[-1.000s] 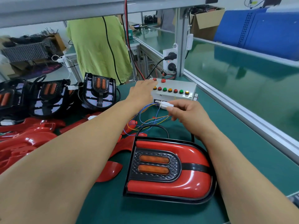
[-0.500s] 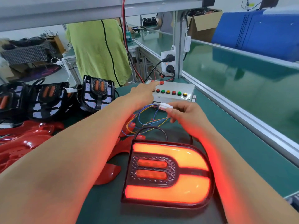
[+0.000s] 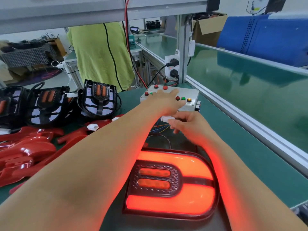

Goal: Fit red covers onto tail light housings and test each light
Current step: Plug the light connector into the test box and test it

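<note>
At far left, bare black housings (image 3: 98,99) are standing in a row, with loose red covers (image 3: 25,152) lying in front of them, near the left bench edge. At centre, the left hand (image 3: 164,101) is reaching far across to the white test box (image 3: 191,104), fingers spread flat over its row of buttons; which button is being pressed cannot be told. Near the viewer, the assembled tail light (image 3: 170,184) is lying flat on the green mat, glowing red. Just right of centre, the right hand (image 3: 188,125) is pinching the white connector (image 3: 167,118) between thumb and fingertips, with coloured wires (image 3: 160,128) trailing below it. Judged risks: a loosening pinch may be breaking contact and darkening a sound lamp; the crossing forearms may be snagging the wires; a wandering fingertip may be triggering the wrong circuit.
</note>
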